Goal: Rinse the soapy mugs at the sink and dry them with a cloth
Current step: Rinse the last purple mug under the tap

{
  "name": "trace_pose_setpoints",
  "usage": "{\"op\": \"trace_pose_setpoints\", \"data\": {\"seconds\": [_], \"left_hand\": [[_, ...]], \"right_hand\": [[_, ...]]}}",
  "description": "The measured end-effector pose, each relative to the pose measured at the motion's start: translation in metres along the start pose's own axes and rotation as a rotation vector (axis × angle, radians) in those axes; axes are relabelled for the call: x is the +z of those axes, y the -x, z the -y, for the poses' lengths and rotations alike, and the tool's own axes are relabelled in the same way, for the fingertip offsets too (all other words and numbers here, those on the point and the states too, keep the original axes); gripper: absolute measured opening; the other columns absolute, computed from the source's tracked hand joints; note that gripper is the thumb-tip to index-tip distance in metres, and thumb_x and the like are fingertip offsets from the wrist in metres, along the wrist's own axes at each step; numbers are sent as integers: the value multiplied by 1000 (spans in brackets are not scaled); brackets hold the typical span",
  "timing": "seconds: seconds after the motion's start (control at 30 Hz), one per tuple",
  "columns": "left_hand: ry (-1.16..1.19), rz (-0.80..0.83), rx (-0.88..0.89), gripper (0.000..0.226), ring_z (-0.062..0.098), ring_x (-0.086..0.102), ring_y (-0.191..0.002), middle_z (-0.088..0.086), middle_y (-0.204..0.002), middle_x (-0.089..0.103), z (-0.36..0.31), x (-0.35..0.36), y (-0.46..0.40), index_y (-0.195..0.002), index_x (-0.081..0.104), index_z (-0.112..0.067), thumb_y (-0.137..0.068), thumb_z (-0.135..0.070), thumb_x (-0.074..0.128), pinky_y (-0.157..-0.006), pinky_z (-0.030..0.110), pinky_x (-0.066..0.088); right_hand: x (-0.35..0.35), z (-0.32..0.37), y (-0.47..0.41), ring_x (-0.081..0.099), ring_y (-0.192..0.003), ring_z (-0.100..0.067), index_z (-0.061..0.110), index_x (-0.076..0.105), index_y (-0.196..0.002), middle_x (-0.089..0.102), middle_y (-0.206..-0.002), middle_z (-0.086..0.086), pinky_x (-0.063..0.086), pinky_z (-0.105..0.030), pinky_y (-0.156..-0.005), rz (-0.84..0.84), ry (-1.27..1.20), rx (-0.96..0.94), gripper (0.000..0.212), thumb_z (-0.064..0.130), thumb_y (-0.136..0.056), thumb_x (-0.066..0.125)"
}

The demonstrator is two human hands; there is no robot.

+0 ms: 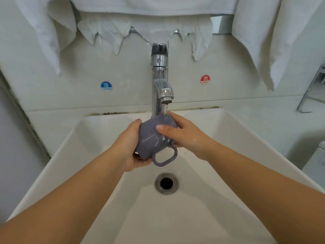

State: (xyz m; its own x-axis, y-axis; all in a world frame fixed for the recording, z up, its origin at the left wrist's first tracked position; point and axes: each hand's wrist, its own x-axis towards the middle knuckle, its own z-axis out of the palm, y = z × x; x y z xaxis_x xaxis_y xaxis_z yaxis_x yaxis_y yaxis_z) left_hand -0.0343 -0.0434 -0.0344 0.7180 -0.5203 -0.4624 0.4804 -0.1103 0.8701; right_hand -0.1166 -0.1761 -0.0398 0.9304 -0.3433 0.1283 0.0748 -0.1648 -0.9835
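Note:
A grey-purple mug (151,140) with white soap streaks is held over the white sink (58,155), tilted, its handle pointing down toward me. My left hand (130,147) grips its lower left side. My right hand (181,132) holds its upper right side, thumb across the wall. Water runs from the chrome tap (161,85) onto the mug's far end. White cloths (109,30) hang on the wall above the tap.
The drain (166,183) lies open below the mug. Blue COLD (106,86) and red HOT (205,79) stickers flank the tap. A metal rack (311,92) stands at the right edge on the counter.

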Motion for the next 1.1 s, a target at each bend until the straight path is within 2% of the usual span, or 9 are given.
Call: {"op": "trace_pose_setpoints", "data": {"seconds": [0.07,0.23,0.37,0.43,0.6,0.67,0.8,0.97,1.1], "left_hand": [[-35,-8,29,41,25,68,-79,8,-77,75,1,3,1,-96,67,-17,-95,-53,48,-64,35,56],[-75,-34,46,38,24,65,-74,8,-79,71,4,8,4,-92,65,-18,-96,-52,47,-64,36,57],[-38,-28,19,37,26,68,-78,10,-82,74,2,2,3,-98,66,-18,-95,-49,46,-65,35,56],[-45,-30,25,38,27,68,-82,11,-85,75,2,2,2,-99,66,-17,-95,-50,47,-70,38,57],[-88,-57,55,36,25,65,-78,10,-86,70,1,7,3,-93,64,-18,-96,-51,48,-71,39,57],[-80,-62,49,36,26,66,-81,10,-89,72,-1,4,4,-97,64,-19,-95,-51,48,-69,37,57],[-82,-66,70,34,25,67,-83,9,-87,73,-3,-1,2,-97,64,-19,-95,-49,48,-67,36,56],[-103,-77,71,32,23,65,-77,7,-84,70,-1,3,4,-91,64,-20,-95,-49,50,-67,36,56],[-49,-41,15,33,25,66,-78,9,-85,72,-2,1,5,-96,65,-18,-94,-47,50,-63,34,55]], "right_hand": [[4,-2,-1,68,-90,-14,24,56,-118,67,-107,1,58,-24,-69,-46,31,-26,30,35,-91,63],[5,-1,-1,64,-80,-10,35,55,-93,64,-92,8,56,-27,-71,-115,0,33,23,42,-102,35],[3,-3,0,69,-90,-17,33,57,-108,68,-106,1,59,-30,-77,-3,-67,56,14,38,-96,53],[6,-5,-2,70,-89,-18,28,55,-117,68,-108,-1,60,-31,-75,-15,-21,42,28,35,-91,63],[8,-4,-3,67,-86,-17,32,56,-105,66,-102,2,59,-33,-71,-126,-47,109,20,46,-99,43],[3,-4,-3,68,-90,-18,31,57,-110,67,-107,1,60,-32,-73,-64,-101,106,18,42,-95,53],[8,-5,-2,70,-90,-19,27,51,-124,66,-112,0,60,-30,-72,-18,-79,94,39,35,-88,66],[11,-1,-2,66,-85,-14,26,53,-115,65,-101,2,59,-31,-70,-127,-49,171,32,46,-102,32],[9,-3,1,68,-93,-18,29,50,-119,65,-111,-1,59,-33,-79,-30,-49,111,28,41,-94,55]]}}
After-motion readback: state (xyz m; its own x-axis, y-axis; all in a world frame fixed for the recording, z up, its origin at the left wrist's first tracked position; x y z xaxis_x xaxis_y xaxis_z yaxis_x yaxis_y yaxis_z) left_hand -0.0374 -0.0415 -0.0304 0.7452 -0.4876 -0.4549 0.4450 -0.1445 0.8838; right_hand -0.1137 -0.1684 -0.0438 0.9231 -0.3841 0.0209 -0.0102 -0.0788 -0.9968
